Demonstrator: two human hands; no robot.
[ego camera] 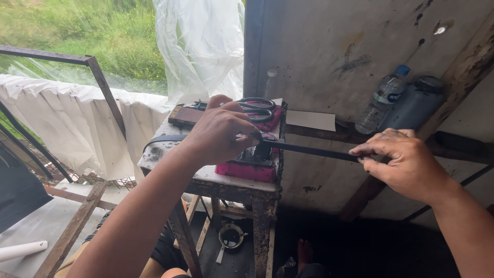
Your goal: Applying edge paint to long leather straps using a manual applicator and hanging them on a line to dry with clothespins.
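Observation:
A long black strip (314,150) runs across a small worn stand (257,198) and out to the right. My left hand (218,131) rests on top of the stand, fingers curled down on the strip where it lies over a pink block (247,171). My right hand (404,162) pinches the strip's free end, held out in the air to the right of the stand. Black-handled scissors (257,109) lie at the back of the stand, just beyond my left hand.
A clear water bottle (383,100) and a dark grey bottle (417,103) lean on a ledge against the stained wall. White sheeting (77,121) hangs over a rusty metal frame (105,87) on the left. A small tin (231,236) sits on the floor below.

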